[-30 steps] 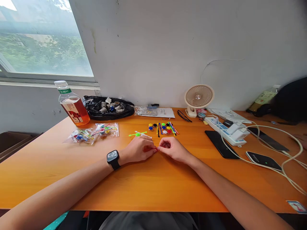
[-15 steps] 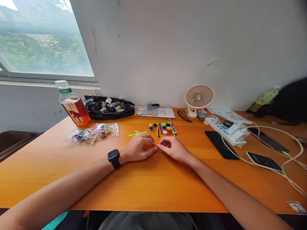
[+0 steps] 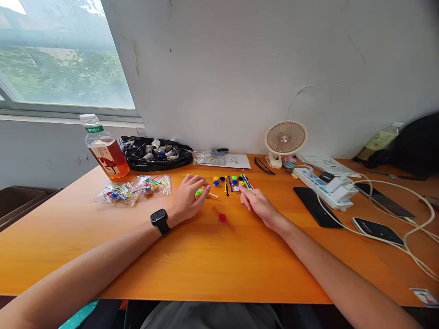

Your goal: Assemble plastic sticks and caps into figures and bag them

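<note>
Between my hands a small red disc-shaped piece (image 3: 222, 218) stands on the table, blurred around its edges as if spinning. My left hand (image 3: 188, 196) is open beside it on the left, fingers bent a little and holding nothing that I can see. A green piece (image 3: 198, 193) and a thin white stick (image 3: 213, 195) show by its fingers, partly hidden. My right hand (image 3: 259, 205) is open to the right, one finger stretched out and the others curled. Just past its fingertips lie several coloured discs (image 3: 216, 182) and some plastic sticks (image 3: 230, 183).
Two clear bags of coloured parts (image 3: 118, 193) lie at left, near a tea bottle (image 3: 109, 157). A black bag (image 3: 156, 155) and a small fan (image 3: 286, 139) stand along the wall. At right are a power strip (image 3: 317, 183), cables and a black phone (image 3: 315, 207).
My hands were pinched together at the middle and have moved apart, left hand to the left, right hand to the right. The red piece now shows between them.
</note>
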Available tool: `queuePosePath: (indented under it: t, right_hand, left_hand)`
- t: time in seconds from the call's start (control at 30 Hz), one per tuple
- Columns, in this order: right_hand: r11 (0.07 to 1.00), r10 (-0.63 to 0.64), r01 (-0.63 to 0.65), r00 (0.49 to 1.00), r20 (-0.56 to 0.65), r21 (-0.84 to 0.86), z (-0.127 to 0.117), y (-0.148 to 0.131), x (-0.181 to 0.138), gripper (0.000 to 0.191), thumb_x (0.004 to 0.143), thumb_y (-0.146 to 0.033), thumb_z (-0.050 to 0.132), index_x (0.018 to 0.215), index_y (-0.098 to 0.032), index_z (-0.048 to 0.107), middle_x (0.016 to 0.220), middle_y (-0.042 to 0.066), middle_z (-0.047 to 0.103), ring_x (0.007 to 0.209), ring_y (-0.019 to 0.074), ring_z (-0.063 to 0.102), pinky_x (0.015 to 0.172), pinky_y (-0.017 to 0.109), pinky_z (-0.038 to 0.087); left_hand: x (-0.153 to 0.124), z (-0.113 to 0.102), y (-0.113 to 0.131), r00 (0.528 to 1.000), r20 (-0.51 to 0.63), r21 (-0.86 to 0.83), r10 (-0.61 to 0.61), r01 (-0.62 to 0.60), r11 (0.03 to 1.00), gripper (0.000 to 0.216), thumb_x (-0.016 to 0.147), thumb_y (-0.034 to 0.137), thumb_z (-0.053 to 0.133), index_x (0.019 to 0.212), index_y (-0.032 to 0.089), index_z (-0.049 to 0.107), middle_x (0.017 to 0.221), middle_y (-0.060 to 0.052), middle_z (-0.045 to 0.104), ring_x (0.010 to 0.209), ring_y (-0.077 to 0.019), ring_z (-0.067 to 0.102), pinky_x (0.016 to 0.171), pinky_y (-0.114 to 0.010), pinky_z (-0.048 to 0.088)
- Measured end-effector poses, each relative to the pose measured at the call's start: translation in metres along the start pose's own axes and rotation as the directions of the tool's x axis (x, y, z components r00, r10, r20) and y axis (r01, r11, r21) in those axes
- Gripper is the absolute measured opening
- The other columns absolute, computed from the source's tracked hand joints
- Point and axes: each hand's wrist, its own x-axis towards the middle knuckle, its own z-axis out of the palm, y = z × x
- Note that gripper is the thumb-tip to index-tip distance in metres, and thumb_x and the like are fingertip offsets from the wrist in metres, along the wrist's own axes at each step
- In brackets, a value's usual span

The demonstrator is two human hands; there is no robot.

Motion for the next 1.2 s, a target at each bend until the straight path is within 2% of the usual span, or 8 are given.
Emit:
queuePosePath:
  t: [0.1, 0.23, 0.33, 0.4, 0.47, 0.77, 0.93, 1.2]
  right_hand:
    - [0.984, -0.101, 0.095, 0.994, -0.033, -0.152, 0.001, 0.013, 0.006, 0.058, 0.098, -0.063, 0.053, 0.06, -0.02, 0.06, 0.059, 0.0, 0.051, 0.061, 0.0161, 0.047, 0.061, 0.03, 0.035]
    - [0.902, -0.225, 0.213, 0.974, 0.013, -0.375, 0.003, 0.023, 0.006, 0.028, 0.099, -0.041, 0.056, 0.097, -0.019, 0.073, 0.074, 0.001, 0.065, 0.065, 0.0182, 0.056, 0.064, 0.03, 0.041]
    - [0.814, -0.282, 0.283, 0.956, 0.08, -0.507, 0.004, 0.024, 0.002, 0.032, 0.102, -0.029, 0.052, 0.125, -0.019, 0.073, 0.106, 0.008, 0.078, 0.088, 0.0225, 0.07, 0.082, 0.035, 0.052]
    - [0.77, -0.3, 0.32, 0.945, 0.13, -0.552, 0.003, 0.022, 0.0, 0.038, 0.104, -0.026, 0.05, 0.136, -0.02, 0.07, 0.132, 0.01, 0.074, 0.115, 0.0259, 0.07, 0.101, 0.039, 0.052]
    - [0.737, -0.287, 0.328, 0.944, 0.165, -0.591, 0.003, 0.019, 0.001, 0.042, 0.106, -0.025, 0.048, 0.143, -0.021, 0.067, 0.144, 0.01, 0.069, 0.13, 0.0269, 0.065, 0.112, 0.041, 0.049]
    - [0.593, -0.193, 0.273, 0.962, 0.195, -0.757, 0.009, 0.011, 0.006, 0.045, 0.11, -0.029, 0.046, 0.152, -0.023, 0.061, 0.146, 0.01, 0.067, 0.13, 0.0288, 0.067, 0.11, 0.04, 0.052]
    - [0.649, -0.213, 0.296, 0.955, 0.205, -0.701, 0.006, 0.014, 0.009, 0.041, 0.109, -0.024, 0.045, 0.143, -0.021, 0.068, 0.143, 0.008, 0.07, 0.13, 0.0259, 0.067, 0.112, 0.037, 0.05]
    - [0.688, -0.217, 0.274, 0.961, 0.17, -0.672, 0.001, 0.012, 0.009, 0.036, 0.106, -0.02, 0.049, 0.136, -0.018, 0.068, 0.128, 0.01, 0.076, 0.112, 0.0255, 0.073, 0.095, 0.034, 0.054]
  left_hand:
    - [-0.001, 0.002, -0.003, 1.0, 0.016, 0.022, -0.005, 0.004, 1.0, 0.02, 0.108, 0.031, 0.053, 0.099, 0.021, 0.068, 0.105, -0.007, 0.07, 0.1, -0.0253, 0.058, 0.092, -0.041, 0.049]
    - [-0.001, 0.005, -0.008, 0.998, 0.055, 0.016, -0.006, 0.005, 1.0, 0.014, 0.105, 0.025, 0.055, 0.103, 0.022, 0.069, 0.11, -0.007, 0.071, 0.105, -0.0261, 0.06, 0.096, -0.043, 0.051]
    - [-0.001, 0.007, -0.009, 0.994, 0.102, -0.008, 0.029, -0.029, 1.0, 0.02, 0.105, 0.022, 0.054, 0.117, 0.022, 0.07, 0.119, -0.007, 0.072, 0.116, -0.0271, 0.06, 0.104, -0.046, 0.051]
    - [-0.001, 0.008, -0.009, 0.989, 0.134, -0.017, 0.057, -0.055, 0.998, 0.028, 0.106, 0.021, 0.052, 0.128, 0.023, 0.069, 0.13, -0.008, 0.07, 0.124, -0.0275, 0.058, 0.109, -0.047, 0.05]
    - [-0.001, 0.01, -0.01, 0.983, 0.17, -0.023, 0.072, -0.069, 0.997, 0.033, 0.106, 0.023, 0.052, 0.135, 0.024, 0.068, 0.139, -0.007, 0.068, 0.131, -0.0282, 0.056, 0.114, -0.049, 0.049]
    - [-0.002, 0.015, -0.019, 0.968, 0.251, 0.038, 0.029, -0.04, 0.998, 0.04, 0.107, 0.035, 0.054, 0.145, 0.025, 0.063, 0.149, -0.004, 0.064, 0.142, -0.032, 0.049, 0.119, -0.054, 0.046]
    - [0.0, 0.015, -0.021, 0.957, 0.29, 0.088, -0.003, -0.023, 0.996, 0.043, 0.111, 0.037, 0.044, 0.148, 0.025, 0.061, 0.153, -0.005, 0.06, 0.142, -0.0321, 0.048, 0.12, -0.055, 0.043]
    - [0.002, 0.017, -0.022, 0.911, 0.412, 0.137, -0.03, -0.029, 0.99, 0.052, 0.112, 0.047, 0.037, 0.158, 0.027, 0.05, 0.163, -0.003, 0.049, 0.147, -0.0348, 0.041, 0.122, -0.056, 0.039]
